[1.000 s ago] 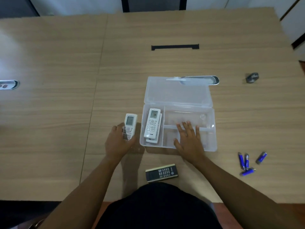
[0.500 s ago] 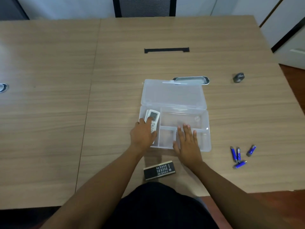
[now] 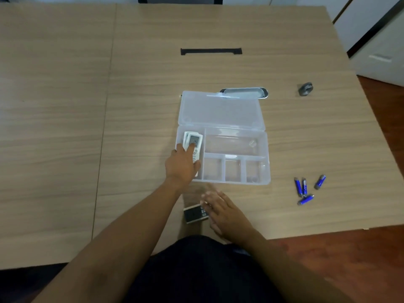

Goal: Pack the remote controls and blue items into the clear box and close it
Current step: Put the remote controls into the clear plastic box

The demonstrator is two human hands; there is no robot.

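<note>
The right hand (image 3: 225, 212), blurred with fingers spread, is hovering over the dark remote (image 3: 193, 214) at 6 o'clock. The left hand (image 3: 181, 165), fingers extended, is pressing the stacked white remotes (image 3: 193, 142) into the clear box (image 3: 223, 181)'s left compartment. Blue items (image 3: 306, 189) are lying at 4 o'clock.

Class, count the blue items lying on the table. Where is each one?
4, all right of the clear box: two side by side, one farther right, one below them. None seems hidden.
</note>
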